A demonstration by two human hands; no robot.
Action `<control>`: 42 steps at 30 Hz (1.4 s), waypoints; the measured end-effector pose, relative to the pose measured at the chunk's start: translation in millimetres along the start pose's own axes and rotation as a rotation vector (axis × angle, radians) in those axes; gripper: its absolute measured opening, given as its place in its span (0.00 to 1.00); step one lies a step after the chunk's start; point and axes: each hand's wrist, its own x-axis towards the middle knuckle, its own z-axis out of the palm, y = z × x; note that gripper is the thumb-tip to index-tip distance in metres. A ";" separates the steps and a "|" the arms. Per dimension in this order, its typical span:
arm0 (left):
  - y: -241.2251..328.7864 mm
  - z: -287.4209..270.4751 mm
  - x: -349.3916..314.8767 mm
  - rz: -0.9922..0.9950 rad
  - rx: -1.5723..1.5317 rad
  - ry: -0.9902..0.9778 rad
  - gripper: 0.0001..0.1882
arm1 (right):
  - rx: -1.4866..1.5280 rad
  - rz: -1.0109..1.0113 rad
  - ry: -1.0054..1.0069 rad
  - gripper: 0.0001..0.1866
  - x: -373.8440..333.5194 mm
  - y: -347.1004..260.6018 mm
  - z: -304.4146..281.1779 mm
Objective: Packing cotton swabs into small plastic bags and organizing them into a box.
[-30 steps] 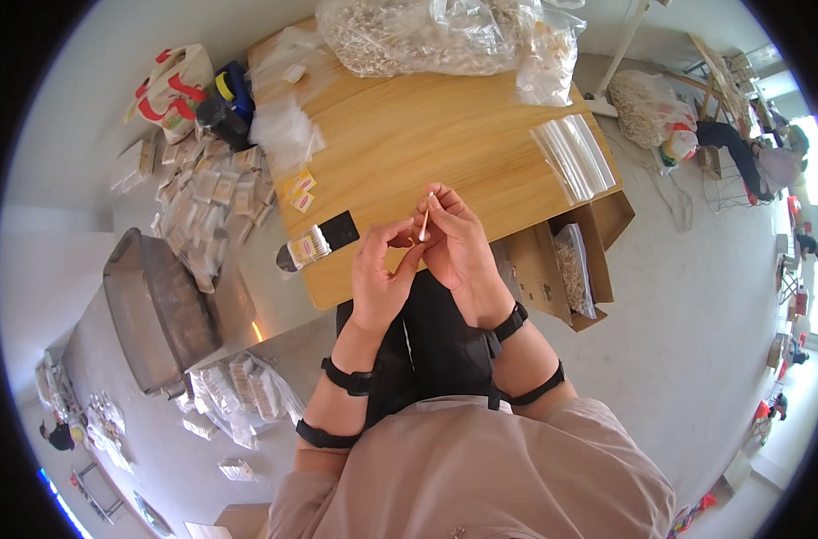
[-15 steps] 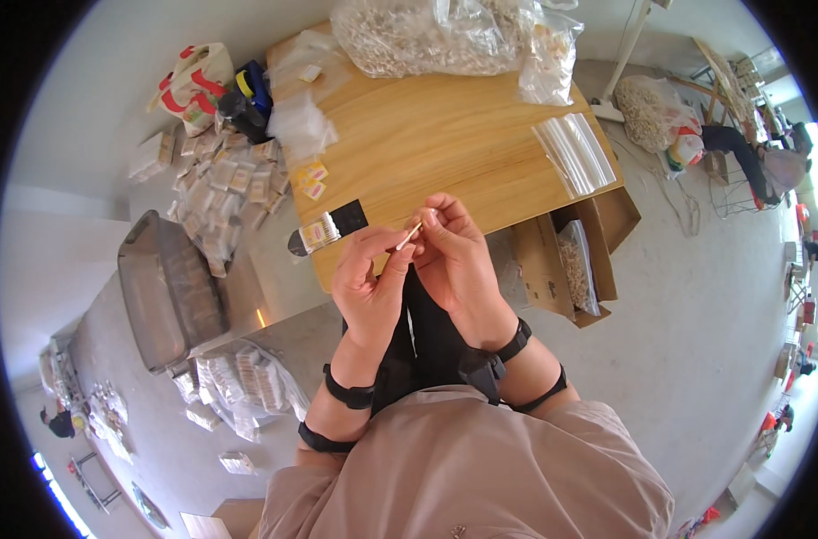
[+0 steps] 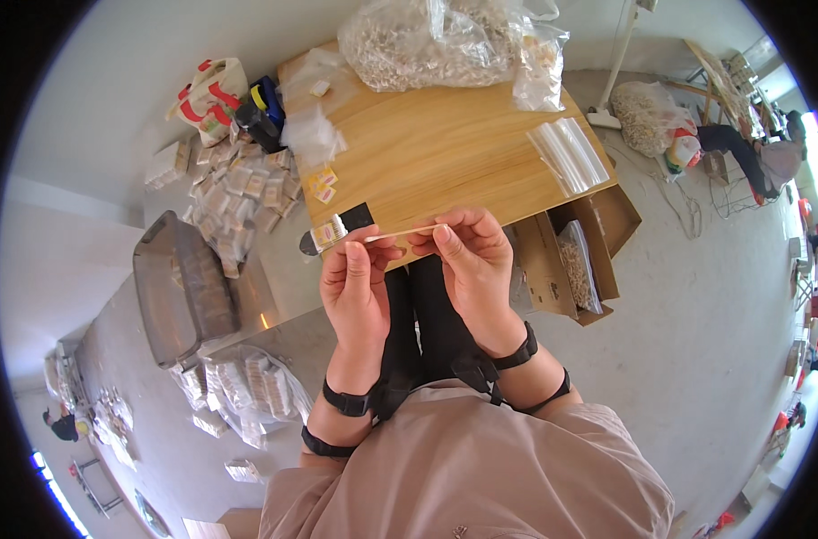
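Note:
A cotton swab (image 3: 403, 233) with a thin wooden stick is stretched level between my two hands, above the table's near edge. My left hand (image 3: 355, 296) pinches it close to its white tip, thumb against fingers. The other end is in the pinch of my right hand (image 3: 473, 274). Just beyond my left hand, a small pack of cotton swabs (image 3: 329, 234) with a yellow label rests at the table's near left corner. Beside that pack lies a flat black piece (image 3: 358, 216). Small yellow-and-white cards (image 3: 322, 186) lie a little farther off.
On the wooden table (image 3: 436, 144) are a big clear bag of swabs (image 3: 427, 49), thin plastic bags (image 3: 313, 136) and clear sleeves (image 3: 568, 157). An opened cardboard box (image 3: 548, 269) stands right of my knees. At left are a grey bin (image 3: 180, 287) and heaped packs (image 3: 247, 193).
My hands have moved apart, and the swab has gone from slanted between close fingertips to nearly level, held at both ends. The view has shifted slightly.

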 end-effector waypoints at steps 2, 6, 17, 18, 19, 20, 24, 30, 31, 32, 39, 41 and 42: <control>4.6 0.8 -4.2 -0.002 -0.021 -0.015 0.14 | -0.007 -0.016 0.005 0.05 -5.6 -3.3 2.6; 8.8 3.8 -12.0 0.029 -0.042 -0.022 0.15 | -0.049 -0.053 -0.014 0.05 -11.4 -5.6 1.3; 3.5 -11.2 2.0 -0.035 -0.048 0.161 0.08 | -0.036 0.064 -0.100 0.14 -1.1 7.0 -1.5; 2.7 -12.6 4.0 -0.041 -0.041 0.183 0.08 | -0.040 0.053 -0.129 0.16 1.2 9.6 -2.7; 0.9 -15.4 6.7 -0.042 -0.043 0.184 0.08 | -0.042 0.054 -0.130 0.16 4.2 11.8 -2.0; -2.0 -19.4 9.7 -0.044 -0.048 0.164 0.08 | -0.063 0.058 -0.122 0.14 8.0 14.3 0.3; -27.4 -27.5 19.3 -0.108 0.141 0.232 0.10 | -0.387 0.036 -0.068 0.07 25.3 41.7 -26.9; -127.2 -106.6 49.5 0.131 1.263 -0.072 0.22 | -0.511 0.348 0.021 0.07 83.9 124.2 -112.5; -142.1 -115.8 54.1 0.150 1.260 -0.067 0.22 | -0.513 0.333 0.008 0.07 95.2 129.1 -118.7; -157.5 -123.9 60.6 0.191 1.350 -0.142 0.24 | -0.813 0.193 -0.031 0.08 107.6 132.0 -124.9; -194.6 -141.4 76.8 0.178 1.745 -0.407 0.28 | -1.366 -0.654 0.076 0.09 290.3 23.2 -120.4; -187.1 -141.5 75.7 0.144 1.785 -0.400 0.28 | -1.462 -0.879 0.213 0.11 338.2 -18.8 -96.3; -183.3 -144.7 75.5 0.127 1.805 -0.388 0.29 | -1.512 -0.988 0.372 0.12 362.4 -40.6 -84.5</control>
